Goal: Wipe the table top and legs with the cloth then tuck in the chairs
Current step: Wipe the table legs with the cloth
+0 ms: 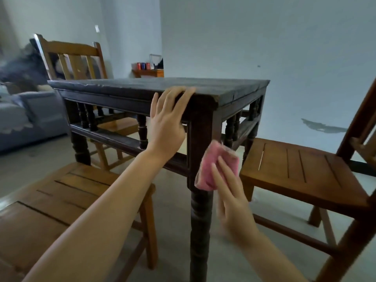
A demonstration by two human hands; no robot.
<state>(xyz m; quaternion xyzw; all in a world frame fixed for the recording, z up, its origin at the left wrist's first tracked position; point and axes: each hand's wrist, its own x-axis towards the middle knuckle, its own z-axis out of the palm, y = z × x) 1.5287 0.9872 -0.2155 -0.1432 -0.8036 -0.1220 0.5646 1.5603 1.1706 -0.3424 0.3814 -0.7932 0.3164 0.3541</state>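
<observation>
A dark wooden table with turned legs fills the middle of the head view. My left hand rests on the near corner of its top, fingers spread over the edge. My right hand presses a pink cloth against the near corner leg, just below the apron. One brown wooden chair stands at the lower left and another chair at the right, both pulled out from the table. A third chair stands at the far side, its seat partly under the table.
A grey sofa with dark items on it sits at the left. A small wooden shelf with cans stands against the far wall. Pale floor shows between the chairs and the table leg.
</observation>
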